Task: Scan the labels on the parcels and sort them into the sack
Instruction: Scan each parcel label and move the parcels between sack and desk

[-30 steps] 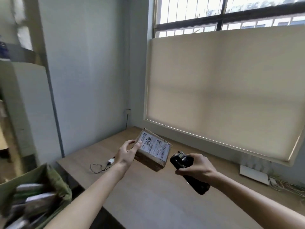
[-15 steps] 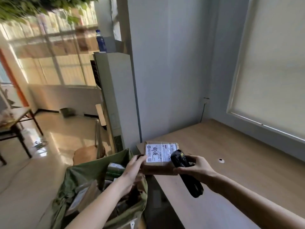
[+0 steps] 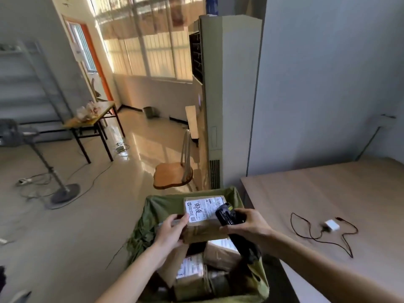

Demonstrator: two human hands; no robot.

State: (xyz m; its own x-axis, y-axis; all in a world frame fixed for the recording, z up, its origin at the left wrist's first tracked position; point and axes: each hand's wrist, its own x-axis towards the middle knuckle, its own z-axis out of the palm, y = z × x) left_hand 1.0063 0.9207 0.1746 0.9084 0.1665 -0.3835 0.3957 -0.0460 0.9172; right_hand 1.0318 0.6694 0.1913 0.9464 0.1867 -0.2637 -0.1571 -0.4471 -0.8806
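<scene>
Parcel in hand: a brown cardboard parcel held over the open mouth of the green sack, white label turned upward — presumably so it stays readable right up to the drop.
Left hand: the left hand grips the parcel's near-left corner, thumb on top beside the label, fingers curled beneath; it carries the parcel alone.
Right hand: the right hand is wrapped round a black handheld scanner, whose head lies just at the label's right edge (whether a scan is under way cannot be told).
Sack contents: several taped parcels already lie inside, labels at mixed angles.
Table: the wooden table to the right carries only a white charger with black cable.
Judgement: release into the sack looks imminent — the parcel is well placed for it.
</scene>
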